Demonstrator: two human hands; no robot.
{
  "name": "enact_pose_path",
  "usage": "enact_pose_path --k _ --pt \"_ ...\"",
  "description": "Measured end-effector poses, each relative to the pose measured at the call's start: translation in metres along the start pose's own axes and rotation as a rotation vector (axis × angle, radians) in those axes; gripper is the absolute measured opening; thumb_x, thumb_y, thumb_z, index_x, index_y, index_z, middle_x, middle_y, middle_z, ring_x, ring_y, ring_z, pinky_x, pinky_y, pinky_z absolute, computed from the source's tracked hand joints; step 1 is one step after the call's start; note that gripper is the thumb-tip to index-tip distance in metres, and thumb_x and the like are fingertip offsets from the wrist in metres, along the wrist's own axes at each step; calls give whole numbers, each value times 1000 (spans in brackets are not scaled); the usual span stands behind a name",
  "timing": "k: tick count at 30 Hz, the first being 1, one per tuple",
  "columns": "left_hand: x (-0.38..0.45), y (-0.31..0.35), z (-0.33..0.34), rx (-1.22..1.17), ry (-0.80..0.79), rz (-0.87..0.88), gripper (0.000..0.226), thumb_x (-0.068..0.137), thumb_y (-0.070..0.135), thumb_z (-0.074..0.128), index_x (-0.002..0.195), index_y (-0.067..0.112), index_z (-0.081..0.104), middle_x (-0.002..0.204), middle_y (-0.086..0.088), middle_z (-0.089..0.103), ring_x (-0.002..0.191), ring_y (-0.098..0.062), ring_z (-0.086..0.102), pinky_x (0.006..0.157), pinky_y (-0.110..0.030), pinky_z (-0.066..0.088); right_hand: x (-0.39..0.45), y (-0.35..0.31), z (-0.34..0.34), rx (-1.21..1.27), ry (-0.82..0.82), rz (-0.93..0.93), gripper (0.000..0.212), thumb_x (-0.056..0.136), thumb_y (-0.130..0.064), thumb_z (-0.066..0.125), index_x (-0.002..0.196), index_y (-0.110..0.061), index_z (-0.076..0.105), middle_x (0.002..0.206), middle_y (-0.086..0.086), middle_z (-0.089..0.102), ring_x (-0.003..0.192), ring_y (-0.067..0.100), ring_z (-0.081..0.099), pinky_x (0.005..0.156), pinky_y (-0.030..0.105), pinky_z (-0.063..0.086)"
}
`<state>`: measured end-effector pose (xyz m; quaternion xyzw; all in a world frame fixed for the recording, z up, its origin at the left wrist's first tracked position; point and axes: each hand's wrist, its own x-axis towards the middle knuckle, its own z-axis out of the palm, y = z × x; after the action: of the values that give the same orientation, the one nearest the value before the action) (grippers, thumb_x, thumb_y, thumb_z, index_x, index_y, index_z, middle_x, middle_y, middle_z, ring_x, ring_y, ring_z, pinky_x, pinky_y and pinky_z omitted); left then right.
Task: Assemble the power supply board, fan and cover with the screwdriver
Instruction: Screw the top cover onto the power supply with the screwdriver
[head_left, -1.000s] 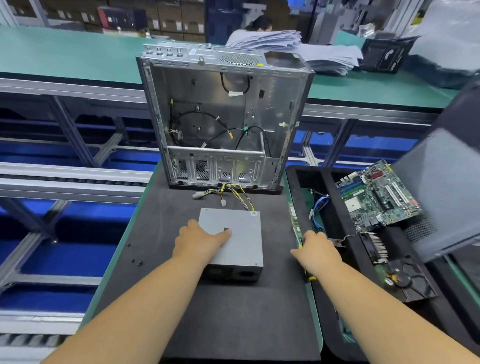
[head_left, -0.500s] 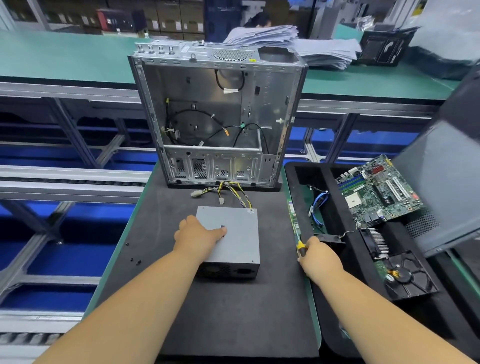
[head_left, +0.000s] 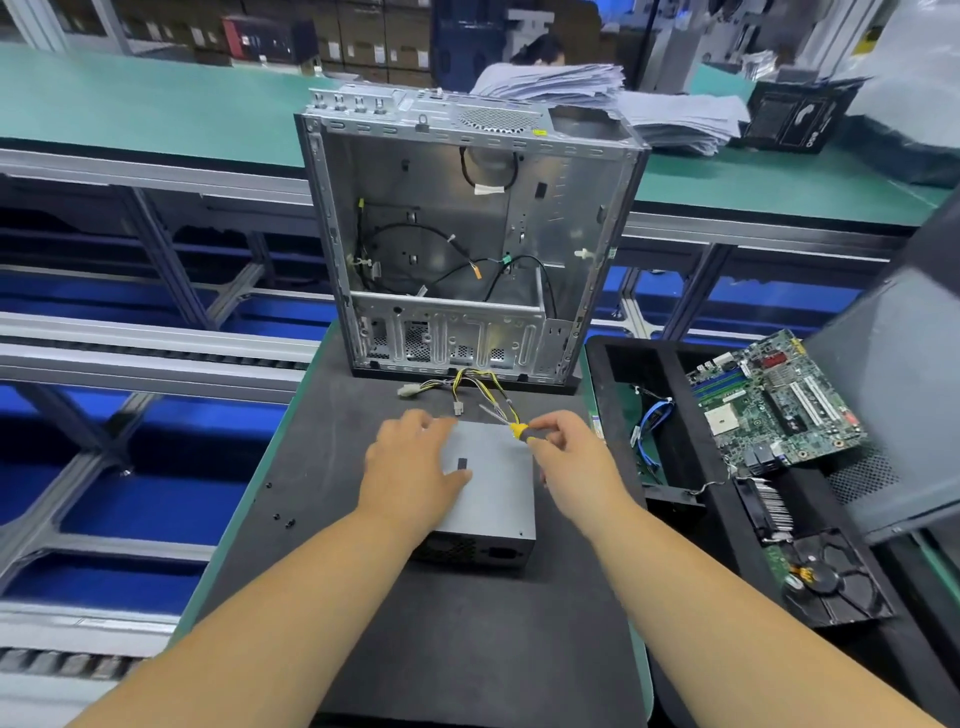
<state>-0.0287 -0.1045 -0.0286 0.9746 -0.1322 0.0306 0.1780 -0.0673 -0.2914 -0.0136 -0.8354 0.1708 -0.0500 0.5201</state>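
The power supply (head_left: 488, 483) lies flat on the dark mat (head_left: 467, 639), a little in front of the open case (head_left: 467, 234), which stands upright at the mat's far edge with its bare inside facing the camera. The supply's yellow and black wires (head_left: 467, 387) trail from its far end toward the foot of the case. The left hand (head_left: 413, 467) rests on the supply's top, fingers fairly straight and laid over its left part, thumb lying across the lid near a small dark slot. The right hand (head_left: 563, 454) hangs over the supply's far right corner and pinches the screwdriver (head_left: 511, 423) by its yellow and black handle, between thumb and curled fingers (the metal shaft is blurred, pointing up and left toward the wires). To the right, a black tray (head_left: 670, 415) holds the board (head_left: 779, 400), with the fan (head_left: 836, 587) in a nearer compartment; a grey cover (head_left: 904, 395) leans over the tray's right side. A few small screws (head_left: 283, 519) lie on the mat's left edge.
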Motion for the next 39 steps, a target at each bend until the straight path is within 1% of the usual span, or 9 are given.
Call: enact_pose_path --k 2,5,8,12,17,23,28,34,39 --pt "1 -3 -4 2 -52 150 34 86 46 62 119 36 63 124 9 53 114 -20 45 94 -34 42 0 -6 12 74 -5 8 16 91 -19 55 92 -34 60 68 -8 55 57 16 50 58 32 43" --pt "2 -8 -5 -108 -72 201 24 86 40 66 108 32 69 114 11 59 109 -18 48 93 -33 43 -1 -9 28 171 -6 41 13 93 -20 56 93 -32 61 63 -13 51 55 12 49 56 29 40" --pt "8 -9 -5 -162 -95 231 19 84 36 68 101 28 67 107 10 58 106 -16 50 91 -34 45 -7 -7 41 300 -11 84 12 94 -18 55 98 -27 62 65 -9 50 49 6 49 52 27 43" --pt "17 -7 -4 -142 -132 270 14 83 32 67 94 26 60 101 11 52 96 -13 50 78 -26 42 -10 -4 48 375 48 103 9 95 -18 56 100 -22 62 62 -6 52 47 5 48 48 20 43" --pt "26 -5 -7 -208 -210 244 6 85 19 63 87 23 60 95 9 48 87 -15 53 80 -33 47 -9 -3 51 384 112 115 8 95 -18 56 101 -19 61 66 -1 55 47 5 49 49 20 44" --pt "30 -11 -4 -254 -228 266 11 90 13 60 84 23 58 93 8 48 81 -14 49 79 -34 46 -11 -3 57 379 188 101 8 95 -16 55 100 -20 60 74 0 57 50 5 51 51 20 46" --pt "26 -21 3 -323 -159 313 14 90 9 61 83 21 58 90 9 47 79 -12 46 74 -25 39 -14 -2 62 372 234 71 9 95 -15 55 99 -21 60 74 -4 58 51 7 52 51 19 47" --pt "17 -31 8 -392 -85 363 18 84 -3 60 80 14 56 87 9 49 82 -13 46 75 -27 42 -14 -1 61 362 237 55 8 95 -17 55 99 -23 59 68 -16 58 52 6 53 52 20 48" --pt "11 -32 2 -418 -100 343 24 88 -2 53 80 20 48 85 10 50 82 -12 46 74 -28 41 -15 -2 61 354 240 40 8 95 -17 55 98 -23 59 67 -19 58 52 6 53 51 19 47"
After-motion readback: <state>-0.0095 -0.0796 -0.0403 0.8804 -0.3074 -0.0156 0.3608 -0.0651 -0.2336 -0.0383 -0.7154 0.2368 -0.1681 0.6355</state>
